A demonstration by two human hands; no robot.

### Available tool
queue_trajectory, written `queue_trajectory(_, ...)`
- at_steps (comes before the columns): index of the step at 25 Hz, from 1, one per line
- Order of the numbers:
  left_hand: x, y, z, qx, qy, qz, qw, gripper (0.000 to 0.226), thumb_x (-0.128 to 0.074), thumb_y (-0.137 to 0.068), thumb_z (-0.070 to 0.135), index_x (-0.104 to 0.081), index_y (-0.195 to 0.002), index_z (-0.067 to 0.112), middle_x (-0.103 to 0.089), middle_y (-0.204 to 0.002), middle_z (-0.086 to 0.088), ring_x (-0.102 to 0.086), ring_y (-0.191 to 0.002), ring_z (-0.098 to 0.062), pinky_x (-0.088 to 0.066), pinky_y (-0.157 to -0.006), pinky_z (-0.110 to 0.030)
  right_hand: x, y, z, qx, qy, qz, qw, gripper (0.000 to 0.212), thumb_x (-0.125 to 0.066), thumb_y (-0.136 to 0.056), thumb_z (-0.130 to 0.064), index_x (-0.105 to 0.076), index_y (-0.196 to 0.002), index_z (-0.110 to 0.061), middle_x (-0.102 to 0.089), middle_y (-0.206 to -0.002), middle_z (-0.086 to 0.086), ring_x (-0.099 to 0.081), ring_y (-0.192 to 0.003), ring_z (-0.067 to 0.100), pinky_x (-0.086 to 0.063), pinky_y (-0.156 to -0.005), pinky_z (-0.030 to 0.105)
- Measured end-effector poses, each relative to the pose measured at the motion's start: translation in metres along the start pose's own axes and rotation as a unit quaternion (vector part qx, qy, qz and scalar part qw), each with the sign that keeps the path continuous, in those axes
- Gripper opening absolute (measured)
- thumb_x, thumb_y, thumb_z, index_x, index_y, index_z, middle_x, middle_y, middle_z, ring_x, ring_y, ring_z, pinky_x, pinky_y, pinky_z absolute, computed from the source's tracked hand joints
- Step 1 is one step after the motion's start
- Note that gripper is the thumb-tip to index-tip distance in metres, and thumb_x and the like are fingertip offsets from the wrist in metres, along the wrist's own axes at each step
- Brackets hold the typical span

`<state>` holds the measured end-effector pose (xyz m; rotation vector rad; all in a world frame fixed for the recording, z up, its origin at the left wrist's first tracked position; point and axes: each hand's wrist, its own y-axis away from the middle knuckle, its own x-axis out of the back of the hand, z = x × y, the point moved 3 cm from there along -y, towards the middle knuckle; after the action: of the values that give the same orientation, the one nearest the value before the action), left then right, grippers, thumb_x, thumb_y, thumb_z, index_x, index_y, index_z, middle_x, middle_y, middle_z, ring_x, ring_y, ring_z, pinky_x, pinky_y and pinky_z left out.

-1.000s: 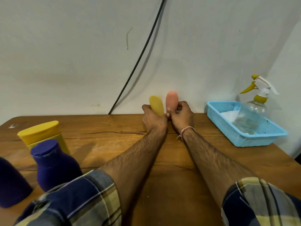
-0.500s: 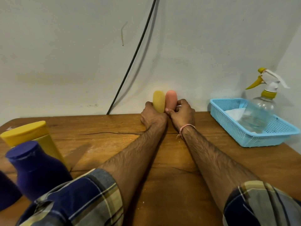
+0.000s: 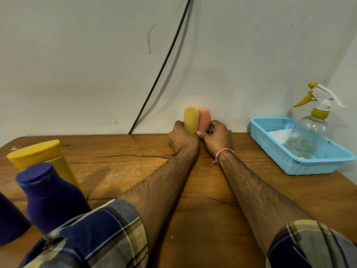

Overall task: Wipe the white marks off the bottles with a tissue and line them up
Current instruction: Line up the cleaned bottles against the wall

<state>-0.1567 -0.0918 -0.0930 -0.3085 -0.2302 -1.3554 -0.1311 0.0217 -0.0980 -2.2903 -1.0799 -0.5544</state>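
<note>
At the far edge of the desk (image 3: pixel 193 200), close to the wall (image 3: pixel 77 64), the left hand (image 3: pixel 182 141) grips a small yellow bottle (image 3: pixel 190 119) and the right hand (image 3: pixel 217 138) grips a small pink bottle (image 3: pixel 204 118). Both bottles stand upright and touch each other side by side. Their lower parts are hidden behind the hands. The fingers (image 3: pixel 178 125) of each hand are curled and clamped round its own bottle. I cannot tell if the bottles touch the wall.

A black cable (image 3: pixel 164 64) comes down the wall and meets the back edge of the desk a little left of the left hand. Bare wood lies between this point and the near left corner, where a large yellow bottle (image 3: pixel 38 155) stands with a dark blue bottle (image 3: pixel 50 194) just in front of it. A second dark blue shape (image 3: pixel 9 219) is cut by the picture's edge.

On the right, a blue basket (image 3: pixel 301 167) sits near the back right corner, well apart from the right hand. It holds a tilted spray bottle (image 3: pixel 309 132) and a white tissue (image 3: pixel 279 135).
</note>
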Motion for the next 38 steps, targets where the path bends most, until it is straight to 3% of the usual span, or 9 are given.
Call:
queue_trajectory(12,0.01,0.013,-0.006,-0.027,-0.014,-0.026,0.999,0.049,-0.085,-0.08,0.017,-0.059,-0.121,0.008,-0.066,-0.12,-0.014,-0.063,-0.113,-0.031,-0.054,-0.09,-0.035,0.008,0.021,-0.004,0.002,-0.004,-0.004,1.0,0.043,-0.082,-0.085,-0.027,-0.064,-0.121,-0.011,-0.072,-0.118,0.006,-0.064,-0.096,0.019,-0.051,-0.083,0.03)
queue_trajectory(18,0.022,0.03,-0.006,-0.002,-0.014,-0.047,0.999,0.07,-0.087,-0.079,0.016,-0.047,-0.136,0.005,-0.065,-0.125,-0.016,-0.062,-0.118,-0.032,-0.052,-0.093,-0.034,0.008,0.035,0.004,-0.043,-0.047,-0.012,0.998,0.071,-0.087,-0.079,-0.023,-0.054,-0.14,-0.01,-0.065,-0.137,0.008,-0.063,-0.124,0.024,-0.052,-0.104,0.039)
queue_trajectory(22,0.057,0.075,-0.007,-0.007,-0.007,-0.071,0.997,0.049,-0.08,-0.085,0.01,-0.056,-0.127,0.006,-0.063,-0.127,-0.011,-0.06,-0.118,-0.026,-0.045,-0.087,-0.023,0.019,0.075,-0.006,-0.078,-0.054,0.007,0.995,0.076,-0.086,-0.079,-0.019,-0.049,-0.145,-0.013,-0.058,-0.145,0.009,-0.054,-0.133,0.026,-0.047,-0.109,0.04)
queue_trajectory(24,0.08,0.106,-0.016,-0.01,-0.004,-0.099,0.995,0.036,-0.072,-0.089,0.006,-0.061,-0.123,0.012,-0.063,-0.123,-0.005,-0.06,-0.115,-0.019,-0.048,-0.093,-0.023,0.025,0.107,-0.015,-0.095,-0.088,0.017,0.991,0.074,-0.086,-0.078,-0.012,-0.049,-0.142,-0.014,-0.059,-0.143,0.008,-0.056,-0.132,0.023,-0.048,-0.109,0.037)
queue_trajectory(27,0.123,0.152,-0.033,-0.012,0.02,-0.119,0.993,0.027,-0.071,-0.087,0.002,-0.063,-0.106,0.019,-0.066,-0.105,0.004,-0.063,-0.094,-0.01,-0.053,-0.075,-0.016,0.028,0.162,-0.036,-0.11,-0.174,0.018,0.978,0.058,-0.081,-0.079,-0.001,-0.056,-0.129,-0.016,-0.068,-0.128,0.004,-0.066,-0.116,0.017,-0.053,-0.102,0.035)
queue_trajectory(31,0.195,0.207,-0.055,0.002,0.046,-0.158,0.986,0.03,-0.07,-0.083,0.0,-0.061,-0.1,0.024,-0.069,-0.093,0.005,-0.067,-0.084,-0.008,-0.062,-0.073,-0.027,0.023,0.234,-0.076,-0.093,-0.244,-0.052,0.964,0.033,-0.076,-0.082,0.002,-0.065,-0.1,-0.024,-0.074,-0.112,0.003,-0.071,-0.097,0.014,-0.059,-0.091,0.039)
queue_trajectory(34,0.258,0.229,-0.075,0.008,0.083,-0.115,0.99,0.02,-0.072,-0.085,0.01,-0.063,-0.09,0.027,-0.07,-0.085,0.002,-0.068,-0.077,-0.012,-0.063,-0.069,-0.033,0.011,0.282,-0.105,-0.048,-0.245,-0.124,0.96,0.038,-0.08,-0.084,-0.013,-0.062,-0.116,-0.023,-0.069,-0.119,-0.006,-0.068,-0.103,0.01,-0.06,-0.086,0.034)
queue_trajectory(36,0.307,0.225,-0.088,0.014,0.103,-0.026,0.994,0.019,-0.074,-0.086,0.012,-0.062,-0.091,0.024,-0.069,-0.089,0.0,-0.067,-0.08,-0.016,-0.061,-0.068,-0.034,-0.004,0.306,-0.122,0.004,-0.19,-0.149,0.971,0.063,-0.084,-0.081,-0.031,-0.052,-0.134,-0.026,-0.059,-0.134,-0.01,-0.062,-0.113,0.009,-0.057,-0.091,0.033)
queue_trajectory(38,0.353,0.203,-0.101,-0.002,0.068,0.062,0.996,0.031,-0.079,-0.085,0.017,-0.056,-0.106,0.02,-0.061,-0.106,-0.001,-0.061,-0.092,-0.017,-0.052,-0.071,-0.028,-0.022,0.318,-0.132,0.035,-0.123,-0.149,0.981,0.09,-0.088,-0.072,-0.047,-0.039,-0.145,-0.027,-0.047,-0.147,-0.008,-0.054,-0.126,0.013,-0.053,-0.1,0.038)
